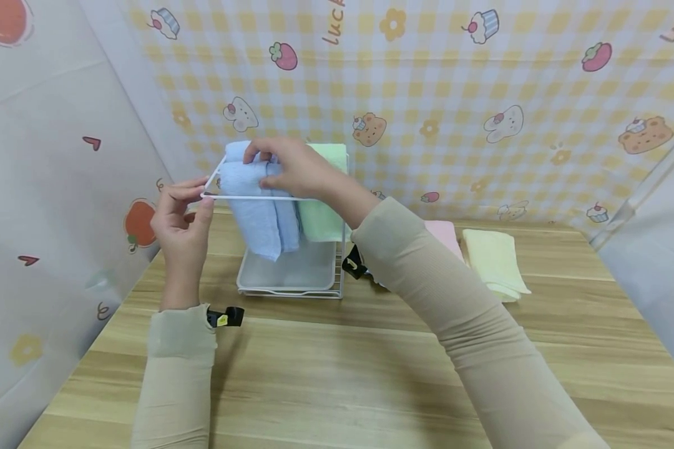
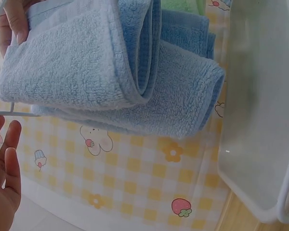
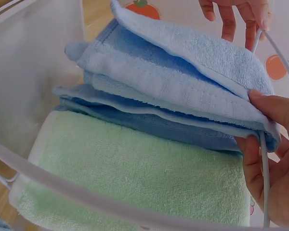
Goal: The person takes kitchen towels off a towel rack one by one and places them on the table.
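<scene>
Towel (image 1: 253, 218), blue, hangs pinched by right hand (image 1: 297, 168), near left hand (image 1: 181, 215), which pinches white rack (image 1: 253, 197).

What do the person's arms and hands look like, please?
The left hand and right hand are bare. The left sleeve and right sleeve are long and beige, each ending in a cuff. A small black device with a yellow marking sits at each wrist.
</scene>
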Demonstrator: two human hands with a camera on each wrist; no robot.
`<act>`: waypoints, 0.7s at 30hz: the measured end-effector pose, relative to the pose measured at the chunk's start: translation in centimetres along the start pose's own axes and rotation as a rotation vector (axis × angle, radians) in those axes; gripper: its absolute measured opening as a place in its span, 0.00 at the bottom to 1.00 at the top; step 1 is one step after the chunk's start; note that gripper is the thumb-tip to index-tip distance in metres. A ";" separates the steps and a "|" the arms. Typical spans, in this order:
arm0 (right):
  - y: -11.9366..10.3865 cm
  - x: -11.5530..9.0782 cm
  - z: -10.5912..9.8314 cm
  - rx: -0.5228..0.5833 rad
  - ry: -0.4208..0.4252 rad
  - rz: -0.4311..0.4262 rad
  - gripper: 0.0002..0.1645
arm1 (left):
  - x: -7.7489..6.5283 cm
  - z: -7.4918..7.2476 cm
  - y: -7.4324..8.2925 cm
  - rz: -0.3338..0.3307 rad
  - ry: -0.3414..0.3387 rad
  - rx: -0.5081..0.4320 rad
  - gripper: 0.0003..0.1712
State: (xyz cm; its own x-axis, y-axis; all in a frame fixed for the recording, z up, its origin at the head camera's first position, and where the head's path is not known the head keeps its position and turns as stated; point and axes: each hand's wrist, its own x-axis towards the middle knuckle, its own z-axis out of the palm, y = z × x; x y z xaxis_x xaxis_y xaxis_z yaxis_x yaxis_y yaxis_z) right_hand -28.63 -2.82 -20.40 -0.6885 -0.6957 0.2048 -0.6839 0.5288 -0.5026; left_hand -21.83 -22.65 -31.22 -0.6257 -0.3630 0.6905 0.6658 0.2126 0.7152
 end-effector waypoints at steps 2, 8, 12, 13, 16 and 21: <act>0.1 -0.1 0.0 0.000 0.016 -0.019 0.20 | 0.0 0.0 0.0 0.001 -0.001 0.000 0.09; 0.0 -0.3 0.0 -0.036 0.056 -0.043 0.18 | 0.0 0.0 0.0 0.000 -0.006 0.009 0.09; -0.1 -0.5 -0.1 -0.069 0.071 -0.035 0.18 | 0.0 0.0 0.0 0.004 -0.015 0.026 0.10; -0.1 -0.5 -0.1 -0.075 0.075 -0.041 0.17 | 0.0 0.0 0.0 0.006 -0.016 0.028 0.10; -0.2 -0.7 0.0 -0.074 0.092 -0.062 0.17 | 0.0 0.0 0.0 0.013 -0.012 0.032 0.09; -0.2 -0.7 0.1 -0.070 0.119 -0.095 0.16 | 0.0 -0.1 0.0 0.018 -0.008 0.005 0.10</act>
State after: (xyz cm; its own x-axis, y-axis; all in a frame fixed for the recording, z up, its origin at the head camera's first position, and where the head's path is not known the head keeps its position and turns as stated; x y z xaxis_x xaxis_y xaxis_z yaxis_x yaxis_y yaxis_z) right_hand -27.96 -2.44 -20.49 -0.6405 -0.6842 0.3487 -0.7598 0.4986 -0.4172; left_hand -21.78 -22.75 -31.24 -0.6172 -0.3514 0.7040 0.6749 0.2235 0.7032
